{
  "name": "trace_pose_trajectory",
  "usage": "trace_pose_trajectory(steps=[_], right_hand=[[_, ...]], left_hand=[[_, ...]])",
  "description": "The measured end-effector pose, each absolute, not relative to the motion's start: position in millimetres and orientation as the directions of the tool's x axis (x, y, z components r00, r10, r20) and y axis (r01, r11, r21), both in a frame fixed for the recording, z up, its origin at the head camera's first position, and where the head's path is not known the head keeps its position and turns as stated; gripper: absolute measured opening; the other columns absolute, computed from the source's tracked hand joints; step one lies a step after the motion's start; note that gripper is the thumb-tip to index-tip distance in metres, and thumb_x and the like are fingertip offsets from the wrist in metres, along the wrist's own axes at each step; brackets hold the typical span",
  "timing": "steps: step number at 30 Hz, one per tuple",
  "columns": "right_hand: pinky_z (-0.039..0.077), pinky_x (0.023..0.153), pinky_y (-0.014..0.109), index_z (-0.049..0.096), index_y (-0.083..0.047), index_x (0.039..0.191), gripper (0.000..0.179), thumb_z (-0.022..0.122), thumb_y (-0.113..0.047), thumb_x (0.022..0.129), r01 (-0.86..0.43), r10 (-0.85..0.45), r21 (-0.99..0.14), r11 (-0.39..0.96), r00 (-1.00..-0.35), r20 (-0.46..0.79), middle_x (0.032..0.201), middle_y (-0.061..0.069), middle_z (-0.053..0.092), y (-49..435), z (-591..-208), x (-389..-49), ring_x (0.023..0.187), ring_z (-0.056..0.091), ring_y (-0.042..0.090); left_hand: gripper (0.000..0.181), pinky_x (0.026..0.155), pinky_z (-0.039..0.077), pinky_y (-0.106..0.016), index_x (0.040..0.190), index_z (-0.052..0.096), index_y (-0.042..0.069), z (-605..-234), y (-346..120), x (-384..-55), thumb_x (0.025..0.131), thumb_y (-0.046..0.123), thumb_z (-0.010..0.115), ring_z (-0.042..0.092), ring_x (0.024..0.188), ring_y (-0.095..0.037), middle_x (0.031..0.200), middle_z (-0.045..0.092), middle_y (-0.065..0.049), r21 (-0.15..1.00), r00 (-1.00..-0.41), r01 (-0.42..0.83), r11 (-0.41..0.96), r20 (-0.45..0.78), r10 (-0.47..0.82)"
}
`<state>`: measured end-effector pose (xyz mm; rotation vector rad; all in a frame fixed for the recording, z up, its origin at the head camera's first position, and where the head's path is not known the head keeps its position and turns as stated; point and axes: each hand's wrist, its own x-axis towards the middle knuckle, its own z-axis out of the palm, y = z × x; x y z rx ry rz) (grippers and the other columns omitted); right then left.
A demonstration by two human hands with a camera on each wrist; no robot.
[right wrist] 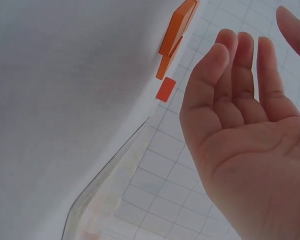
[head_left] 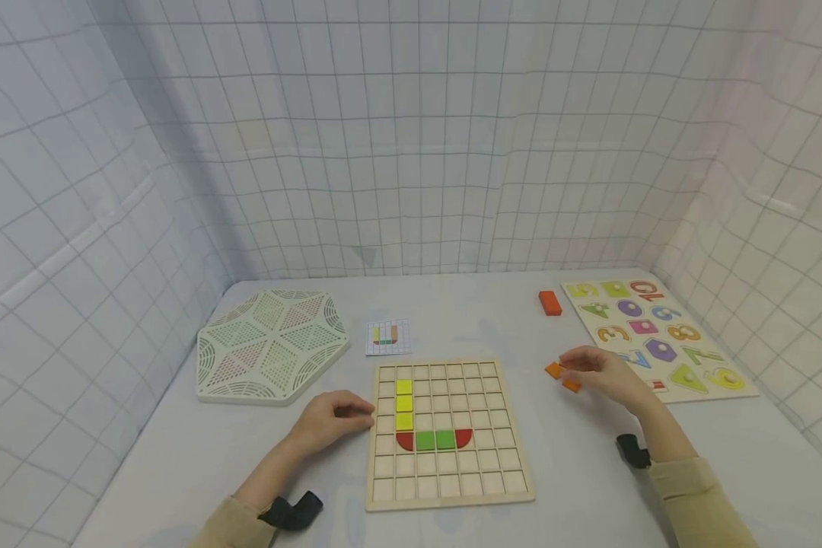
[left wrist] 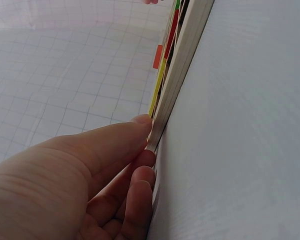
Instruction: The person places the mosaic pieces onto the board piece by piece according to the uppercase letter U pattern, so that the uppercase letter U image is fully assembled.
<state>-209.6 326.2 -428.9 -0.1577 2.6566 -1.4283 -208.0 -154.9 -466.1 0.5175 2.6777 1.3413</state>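
A wooden grid board (head_left: 479, 483) lies in the middle of the table. On it, several yellow square tiles (head_left: 404, 403) form a column. Below them runs a row of two green squares (head_left: 435, 440) between two red quarter-round tiles (head_left: 463, 438). My left hand (head_left: 332, 418) rests at the board's left edge, thumb and fingertips right against the rim (left wrist: 172, 95). To the right of the board, my right hand (head_left: 606, 377) hovers with fingers spread beside loose orange tiles (head_left: 555, 370). In the right wrist view its palm is bare, and the orange tiles (right wrist: 178, 27) lie past the fingertips.
A small pattern card (head_left: 387, 337) lies behind the board. At left sits a white hexagonal patterned board (head_left: 272, 346). A red-orange block (head_left: 550, 303) stands back right, near a number-and-shape puzzle board (head_left: 657, 339). Grid-patterned cloth walls (head_left: 411, 152) enclose the table.
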Motion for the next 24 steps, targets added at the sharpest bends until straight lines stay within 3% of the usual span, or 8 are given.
trace_pose_trajectory(steps=[24], right_hand=[[0.044, 0.081, 0.035, 0.060, -0.002, 0.114, 0.040, 0.071, -0.025, 0.083, -0.037, -0.148, -0.791, 0.610, -0.987, -0.068, 0.107, 0.010, 0.063, 327.4, -429.1, -207.9, 0.100, 0.056, 0.025]], left_hand=[[0.017, 0.068, 0.041, -0.027, 0.092, 0.073, 0.020, -464.5, -154.9, -206.2, 0.077, 0.028, 0.076, 0.051, 0.076, -0.015, 0.084, 0.062, 0.007, 0.799, -0.937, 0.253, 0.546, 0.063, 0.343]])
